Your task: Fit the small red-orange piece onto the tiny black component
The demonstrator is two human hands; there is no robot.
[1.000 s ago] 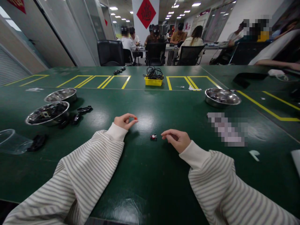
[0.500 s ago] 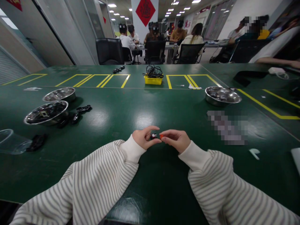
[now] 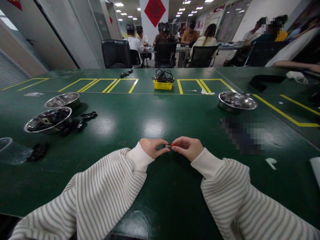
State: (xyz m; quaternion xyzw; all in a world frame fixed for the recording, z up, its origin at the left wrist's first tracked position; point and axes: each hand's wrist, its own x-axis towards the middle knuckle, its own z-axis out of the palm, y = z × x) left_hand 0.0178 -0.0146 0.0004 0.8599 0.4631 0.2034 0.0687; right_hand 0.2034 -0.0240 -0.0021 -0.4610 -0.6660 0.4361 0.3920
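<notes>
Over the middle of the green table [image 3: 125, 120], my left hand [image 3: 152, 147] pinches a small dark part [image 3: 166, 145] with a pale, metallic-looking face between thumb and fingers. Facing it, my right hand [image 3: 189, 146] grips a tiny orange piece [image 3: 172, 145] at its fingertips. The two pieces meet end to end or nearly so; whether they are joined I cannot tell. Their exact kind is too small to make out, and the fingers cover part of both.
Metal bowls [image 3: 27, 128] of dark parts stand at left, beside loose black pieces [image 3: 89, 115] and a clear plastic cup [image 3: 15, 151]. Another bowl [image 3: 237, 108] sits at right, near a white earbud [image 3: 271, 163]. A yellow bin [image 3: 163, 85] holds black cables. People sit beyond.
My left fingers have closed more tightly around the dark part. It now lies level, against or very near the orange piece. My right hand has barely moved.
</notes>
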